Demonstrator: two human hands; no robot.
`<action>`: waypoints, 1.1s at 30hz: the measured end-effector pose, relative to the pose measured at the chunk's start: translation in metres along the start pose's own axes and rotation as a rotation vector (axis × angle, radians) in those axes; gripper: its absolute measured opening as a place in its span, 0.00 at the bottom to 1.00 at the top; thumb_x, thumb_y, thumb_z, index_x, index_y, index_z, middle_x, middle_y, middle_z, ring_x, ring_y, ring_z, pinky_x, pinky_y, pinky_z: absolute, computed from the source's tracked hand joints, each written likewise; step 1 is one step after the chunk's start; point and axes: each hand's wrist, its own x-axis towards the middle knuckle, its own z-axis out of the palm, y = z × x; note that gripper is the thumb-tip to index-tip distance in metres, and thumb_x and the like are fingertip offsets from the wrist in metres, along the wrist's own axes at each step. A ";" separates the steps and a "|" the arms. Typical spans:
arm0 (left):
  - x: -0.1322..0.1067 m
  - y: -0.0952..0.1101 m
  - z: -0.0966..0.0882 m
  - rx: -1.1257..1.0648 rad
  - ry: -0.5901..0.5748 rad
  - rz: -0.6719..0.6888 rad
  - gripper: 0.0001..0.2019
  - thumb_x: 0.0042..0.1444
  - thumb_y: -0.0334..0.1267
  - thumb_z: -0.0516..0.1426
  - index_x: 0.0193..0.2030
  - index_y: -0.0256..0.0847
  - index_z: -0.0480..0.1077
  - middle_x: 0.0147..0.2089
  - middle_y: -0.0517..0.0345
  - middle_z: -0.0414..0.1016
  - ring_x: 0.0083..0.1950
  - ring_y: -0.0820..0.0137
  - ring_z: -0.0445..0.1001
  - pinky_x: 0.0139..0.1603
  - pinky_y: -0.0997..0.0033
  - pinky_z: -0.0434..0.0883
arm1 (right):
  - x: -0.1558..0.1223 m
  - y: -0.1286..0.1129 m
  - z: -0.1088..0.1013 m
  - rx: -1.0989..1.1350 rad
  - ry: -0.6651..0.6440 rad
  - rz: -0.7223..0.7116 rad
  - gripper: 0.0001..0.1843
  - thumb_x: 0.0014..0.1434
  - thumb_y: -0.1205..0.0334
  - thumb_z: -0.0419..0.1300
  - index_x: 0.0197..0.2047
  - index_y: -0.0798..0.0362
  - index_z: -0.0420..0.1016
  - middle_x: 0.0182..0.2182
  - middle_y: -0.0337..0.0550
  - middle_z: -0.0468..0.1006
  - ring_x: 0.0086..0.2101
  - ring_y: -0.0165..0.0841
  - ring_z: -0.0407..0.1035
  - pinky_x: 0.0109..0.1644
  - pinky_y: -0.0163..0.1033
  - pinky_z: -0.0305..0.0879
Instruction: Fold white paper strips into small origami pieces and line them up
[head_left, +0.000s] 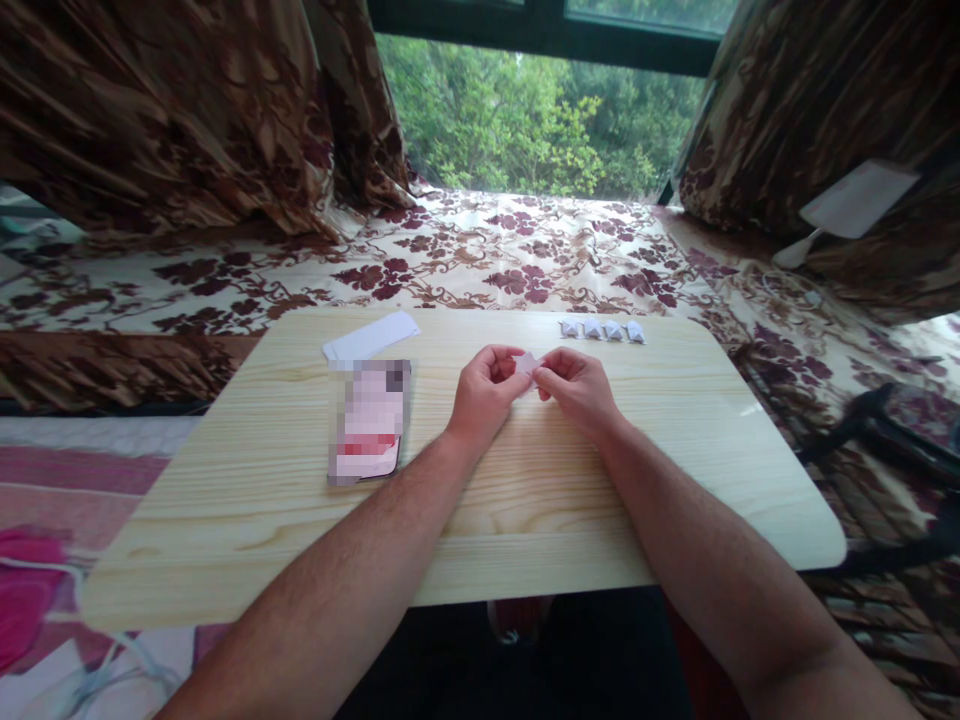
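Note:
A small piece of folded white paper (527, 364) is pinched between my two hands, just above the middle of the table. My left hand (486, 388) grips its left side with thumb and fingers. On its right side, the thumb and fingers of my right hand (574, 388) are closed on it. The exact folds are too small to make out. Beyond my right hand, several small folded white paper shapes (602, 331) stand in a row near the table's far edge. White paper strips (373, 337) lie at the far left of the table.
A phone-like object (367, 420), partly blurred out, lies on the wooden table (600, 530) left of my hands. Floral cloth (517, 250) covers the ledge behind, under a window. A white lamp (859, 198) stands at the right, and a dark chair frame (877, 420) sits beside the table.

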 end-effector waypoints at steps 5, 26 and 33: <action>-0.001 0.003 0.001 -0.013 -0.025 -0.002 0.14 0.43 0.34 0.67 0.39 0.39 0.74 0.28 0.65 0.70 0.29 0.76 0.69 0.31 0.75 0.67 | 0.000 0.000 0.000 -0.055 0.011 -0.005 0.10 0.50 0.57 0.65 0.26 0.53 0.70 0.18 0.34 0.70 0.20 0.25 0.60 0.24 0.33 0.55; 0.001 -0.002 -0.002 0.036 0.041 0.021 0.16 0.43 0.32 0.66 0.42 0.40 0.74 0.26 0.65 0.70 0.27 0.75 0.70 0.30 0.75 0.68 | -0.001 -0.002 0.001 -0.027 0.102 -0.031 0.13 0.50 0.54 0.69 0.29 0.53 0.72 0.22 0.35 0.74 0.22 0.27 0.65 0.26 0.35 0.62; 0.003 -0.002 -0.003 0.008 0.117 0.033 0.14 0.45 0.38 0.67 0.37 0.39 0.71 0.28 0.63 0.73 0.27 0.74 0.71 0.27 0.74 0.69 | -0.001 -0.001 0.000 0.110 0.033 0.003 0.18 0.48 0.57 0.70 0.41 0.53 0.76 0.25 0.36 0.77 0.25 0.28 0.69 0.28 0.35 0.67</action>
